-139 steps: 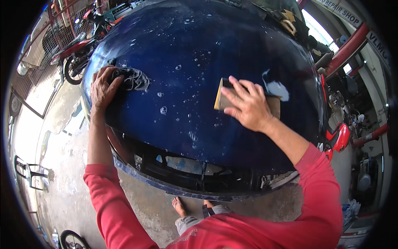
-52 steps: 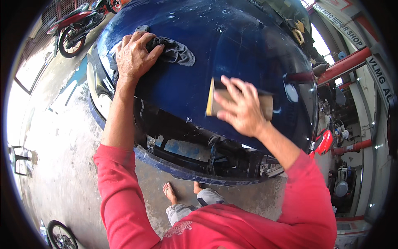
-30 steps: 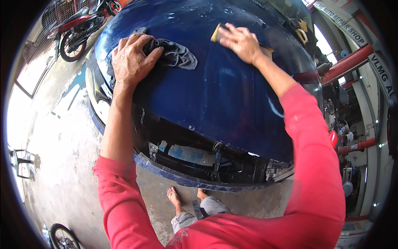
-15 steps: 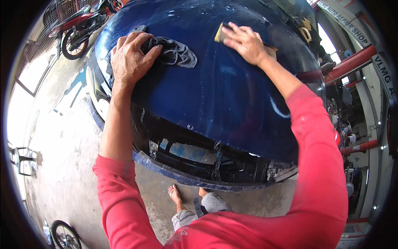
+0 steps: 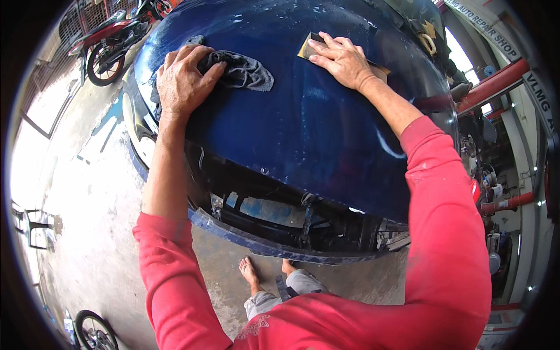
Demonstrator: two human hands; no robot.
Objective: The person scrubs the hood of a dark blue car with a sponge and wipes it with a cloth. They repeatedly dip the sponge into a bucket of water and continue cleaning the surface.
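Note:
A blue car hood (image 5: 256, 128), wet with droplets and streaks, lies in front of me. My left hand (image 5: 184, 81) grips a crumpled dark grey cloth (image 5: 248, 71) against the hood's left part. Loose folds of the cloth spread out to the right of the thumb. Farther right, my right hand (image 5: 344, 61) presses a sheet of sandpaper (image 5: 308, 48) onto the paint, its fingers lying over it. The sheet has a dark face and a yellowish edge, and a tan corner shows by the wrist. The palm hides the rest of the sheet.
Below the hood's front edge gapes the dark front opening (image 5: 262, 204), with a blue bumper edge (image 5: 245, 240) nearest my feet. A red motorcycle (image 5: 108, 46) stands at the far left, a wheel (image 5: 93, 331) at lower left. Red pipes (image 5: 496, 87) run along the right.
My right hand and the sandpaper have shifted slightly left over the hood. My left hand stays on the cloth.

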